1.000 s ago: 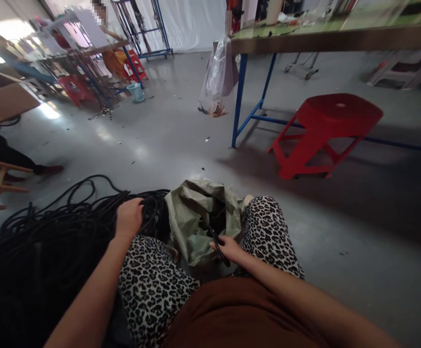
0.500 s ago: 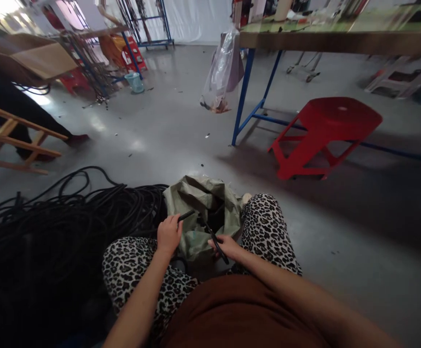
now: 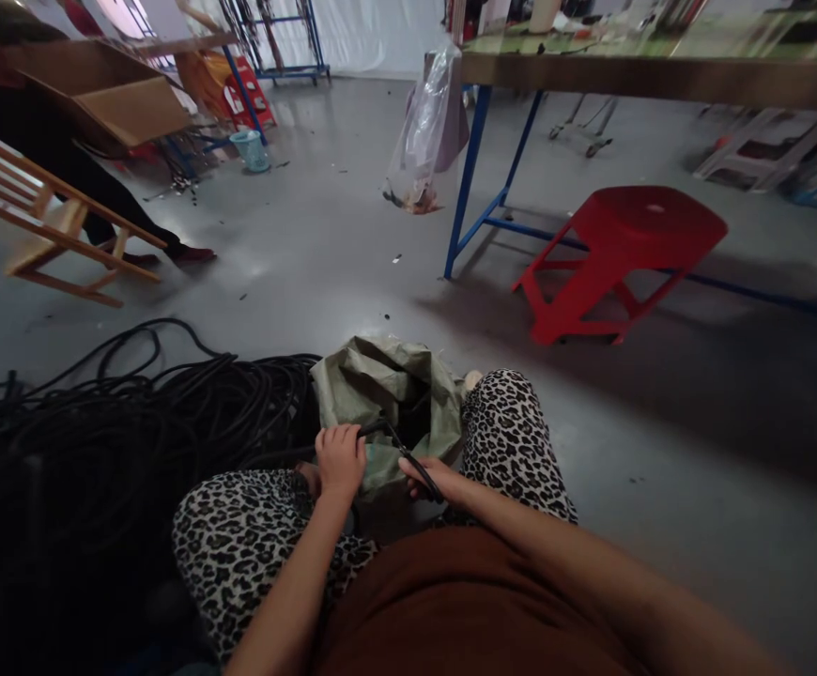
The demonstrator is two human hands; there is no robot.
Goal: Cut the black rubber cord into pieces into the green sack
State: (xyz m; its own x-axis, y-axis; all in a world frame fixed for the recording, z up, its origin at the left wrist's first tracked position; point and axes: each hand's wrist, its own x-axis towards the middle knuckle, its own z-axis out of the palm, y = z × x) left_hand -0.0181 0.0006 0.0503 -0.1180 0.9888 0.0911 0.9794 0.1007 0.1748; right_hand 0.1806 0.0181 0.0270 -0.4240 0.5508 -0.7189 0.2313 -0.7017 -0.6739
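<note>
My left hand (image 3: 340,458) is closed around a black rubber tube (image 3: 373,428), whose end points right over the mouth of an olive woven sack (image 3: 344,377). In my right hand (image 3: 443,478) I hold black-handled scissors (image 3: 421,471). Their blades reach up to the tube's end; whether they touch or grip it is too small to make out. Between my knees the sack stands open, with dark contents I cannot identify. To my left lies a large tangled heap of black tubing (image 3: 190,404) on the floor.
A red plastic stool (image 3: 652,221) stands at right beside a blue-legged table (image 3: 592,75). A clear plastic bag (image 3: 419,131) hangs at its corner. On the left, a person (image 3: 109,211) with a cardboard box (image 3: 131,108) is behind a wooden chair (image 3: 63,230). Farther back stands a light-blue basket (image 3: 250,152).
My left hand has shifted slightly right and down, bringing the tube's end to the scissor blades. The person with the box and the wooden chair appear farther right.
</note>
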